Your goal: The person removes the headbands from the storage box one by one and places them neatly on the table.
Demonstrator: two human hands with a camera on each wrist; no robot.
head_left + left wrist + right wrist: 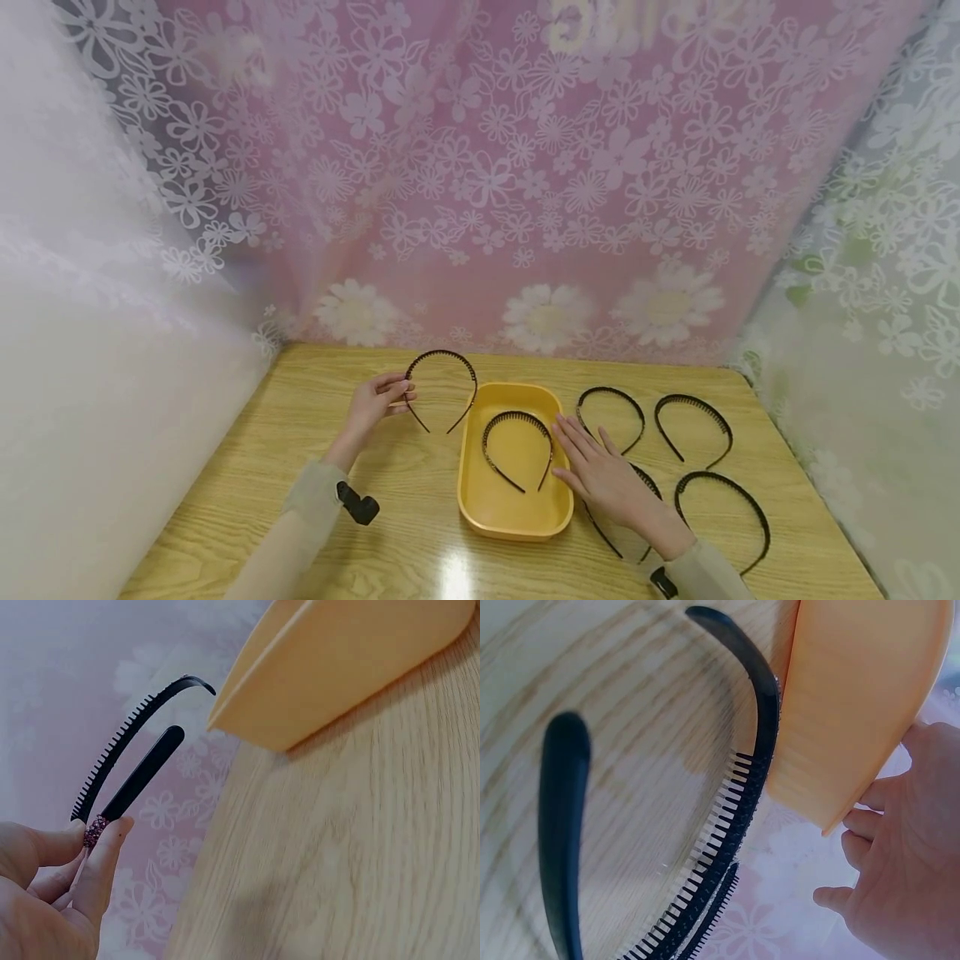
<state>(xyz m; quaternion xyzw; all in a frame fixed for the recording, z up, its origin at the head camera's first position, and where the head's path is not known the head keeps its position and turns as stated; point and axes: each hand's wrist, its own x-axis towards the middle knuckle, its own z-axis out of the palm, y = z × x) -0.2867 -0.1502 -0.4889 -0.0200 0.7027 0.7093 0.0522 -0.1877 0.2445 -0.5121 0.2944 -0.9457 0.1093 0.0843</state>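
Note:
My left hand (371,406) pinches one side of a black toothed headband (442,352), held up to the left of a yellow tray (517,530). In the left wrist view, thumb and fingers grip this headband (146,771) at a glittery pinkish patch near one end. Inside the tray lies a second black headband (517,415). Straight fingers of my right hand (606,482) rest at the tray's right rim. From the right wrist, the fingertips touch the edge of the tray (855,705), and a headband (763,712) lies close beside its wall.
Several more black headbands lie on the wooden table (405,517) to the right, among them a back right one (697,402) and a front right one (753,504). One headband (596,527) is partly hidden under my right hand. Flowered curtains (487,183) enclose the table.

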